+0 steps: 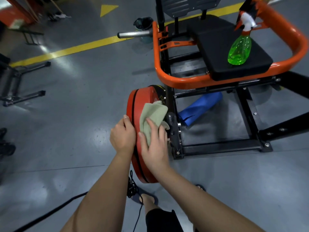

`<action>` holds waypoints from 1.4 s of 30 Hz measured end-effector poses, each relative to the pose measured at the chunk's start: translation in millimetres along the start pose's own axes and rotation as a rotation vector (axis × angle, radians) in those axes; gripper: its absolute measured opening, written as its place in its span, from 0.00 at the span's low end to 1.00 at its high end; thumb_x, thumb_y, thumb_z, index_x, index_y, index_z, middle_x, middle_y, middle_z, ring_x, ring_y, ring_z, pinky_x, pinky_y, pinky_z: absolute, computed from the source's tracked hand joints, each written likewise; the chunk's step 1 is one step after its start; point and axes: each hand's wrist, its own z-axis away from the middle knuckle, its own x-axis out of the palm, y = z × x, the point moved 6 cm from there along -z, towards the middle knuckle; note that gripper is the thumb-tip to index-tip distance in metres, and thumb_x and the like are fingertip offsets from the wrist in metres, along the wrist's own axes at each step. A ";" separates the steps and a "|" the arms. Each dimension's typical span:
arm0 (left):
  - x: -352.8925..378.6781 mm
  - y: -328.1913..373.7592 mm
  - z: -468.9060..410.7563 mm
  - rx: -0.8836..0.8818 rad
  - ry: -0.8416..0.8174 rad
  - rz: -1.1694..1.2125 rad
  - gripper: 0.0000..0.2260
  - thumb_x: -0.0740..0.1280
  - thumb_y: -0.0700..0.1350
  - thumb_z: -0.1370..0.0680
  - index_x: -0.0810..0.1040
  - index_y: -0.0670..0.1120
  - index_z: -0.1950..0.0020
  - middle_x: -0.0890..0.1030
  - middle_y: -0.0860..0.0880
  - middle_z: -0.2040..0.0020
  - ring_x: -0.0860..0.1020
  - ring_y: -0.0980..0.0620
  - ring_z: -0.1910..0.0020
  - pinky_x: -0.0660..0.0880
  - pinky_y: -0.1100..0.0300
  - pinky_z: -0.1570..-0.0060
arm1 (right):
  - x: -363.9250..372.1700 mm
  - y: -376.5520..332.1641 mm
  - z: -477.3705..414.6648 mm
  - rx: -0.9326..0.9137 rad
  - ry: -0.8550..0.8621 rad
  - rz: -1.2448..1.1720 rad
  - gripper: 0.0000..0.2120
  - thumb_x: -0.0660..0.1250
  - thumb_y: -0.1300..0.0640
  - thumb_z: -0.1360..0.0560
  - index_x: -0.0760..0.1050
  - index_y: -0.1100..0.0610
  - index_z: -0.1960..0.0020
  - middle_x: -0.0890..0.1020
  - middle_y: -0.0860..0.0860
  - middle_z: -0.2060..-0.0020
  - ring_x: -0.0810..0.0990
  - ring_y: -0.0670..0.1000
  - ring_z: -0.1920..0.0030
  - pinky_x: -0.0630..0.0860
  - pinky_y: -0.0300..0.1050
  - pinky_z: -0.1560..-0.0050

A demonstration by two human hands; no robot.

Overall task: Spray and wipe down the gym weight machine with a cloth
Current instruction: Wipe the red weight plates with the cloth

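A red weight plate [133,104] hangs on the side of the orange and black weight machine [184,81]. My right hand [154,146] presses a pale green cloth [153,114] flat against the plate's rim. My left hand [122,136] grips the plate's outer left edge and holds it. A green spray bottle [240,51] with a white and orange trigger stands on the machine's black seat pad [217,41], far from both hands.
A rolled blue mat [200,108] lies on the floor under the machine frame. A bare steel plate peg [133,34] sticks out left of the frame, with a dark bin [143,24] behind it. Black stand legs [25,96] rest at left. A cable [50,213] runs by my sandalled foot [147,198].
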 end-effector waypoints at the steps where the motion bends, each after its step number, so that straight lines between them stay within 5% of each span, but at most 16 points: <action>1: 0.4 -0.5 -1.3 0.000 0.003 0.001 0.23 0.55 0.53 0.14 0.70 0.47 0.68 0.74 0.48 0.69 0.74 0.43 0.65 0.67 0.52 0.62 | 6.4 -0.3 -3.2 -0.057 0.008 0.151 0.23 0.59 0.45 0.16 0.68 0.50 0.24 0.70 0.57 0.33 0.70 0.57 0.33 0.70 0.47 0.33; 5: 1.1 0.2 -3.6 -0.004 0.011 0.033 0.24 0.56 0.52 0.15 0.70 0.48 0.69 0.75 0.47 0.70 0.76 0.42 0.65 0.66 0.53 0.64 | 12.9 7.2 -18.0 -0.200 0.063 0.339 0.22 0.57 0.47 0.17 0.72 0.51 0.25 0.73 0.63 0.36 0.74 0.64 0.39 0.78 0.56 0.43; 8: 3.2 -0.7 -4.3 -0.017 0.008 0.002 0.24 0.55 0.53 0.14 0.80 0.42 0.61 0.81 0.41 0.64 0.78 0.38 0.60 0.73 0.50 0.60 | 13.4 8.2 -29.9 -0.233 0.075 0.340 0.22 0.59 0.50 0.18 0.73 0.53 0.26 0.73 0.63 0.36 0.75 0.64 0.39 0.76 0.57 0.41; 13: 2.8 -2.3 1.4 -0.041 -0.010 0.011 0.24 0.54 0.52 0.14 0.80 0.41 0.60 0.82 0.39 0.62 0.78 0.37 0.59 0.73 0.50 0.59 | 17.5 -5.8 -74.1 -0.161 0.036 0.327 0.22 0.62 0.55 0.21 0.72 0.51 0.27 0.73 0.61 0.37 0.75 0.64 0.42 0.73 0.57 0.40; 21: 1.4 -1.4 2.2 -0.037 -0.006 0.022 0.24 0.53 0.53 0.14 0.74 0.47 0.66 0.78 0.46 0.67 0.77 0.43 0.63 0.72 0.51 0.61 | 37.0 18.9 -186.4 0.493 -0.165 -0.003 0.21 0.54 0.46 0.15 0.67 0.49 0.24 0.73 0.59 0.31 0.74 0.64 0.33 0.71 0.59 0.32; 26: 0.2 -4.2 -2.9 -0.025 -0.021 0.026 0.25 0.53 0.52 0.14 0.70 0.48 0.70 0.76 0.47 0.69 0.75 0.46 0.67 0.67 0.53 0.64 | 12.2 49.8 -110.7 0.566 -0.236 -0.118 0.22 0.54 0.44 0.16 0.74 0.52 0.28 0.78 0.55 0.33 0.76 0.58 0.33 0.71 0.50 0.33; 30: 0.0 -4.3 -2.1 -0.023 -0.018 0.029 0.26 0.54 0.52 0.14 0.68 0.47 0.71 0.74 0.47 0.71 0.73 0.47 0.70 0.65 0.54 0.66 | -1.8 74.2 8.6 0.575 -0.110 -0.290 0.20 0.61 0.48 0.16 0.73 0.51 0.26 0.78 0.45 0.35 0.74 0.43 0.35 0.67 0.40 0.33; 36: 0.2 -4.6 2.0 -0.027 -0.020 0.040 0.25 0.54 0.51 0.14 0.68 0.47 0.71 0.74 0.47 0.71 0.72 0.49 0.70 0.65 0.53 0.64 | 4.3 126.8 41.9 0.872 -0.388 0.094 0.18 0.58 0.53 0.17 0.81 0.65 0.41 0.83 0.63 0.43 0.81 0.63 0.40 0.74 0.47 0.44; 42: -0.8 -6.8 7.3 -0.012 -0.002 0.043 0.25 0.53 0.52 0.14 0.67 0.47 0.70 0.74 0.48 0.71 0.71 0.51 0.70 0.63 0.53 0.65 | -7.8 69.2 -13.6 0.665 -0.137 -0.230 0.17 0.62 0.49 0.19 0.79 0.49 0.32 0.83 0.53 0.40 0.80 0.56 0.38 0.75 0.54 0.33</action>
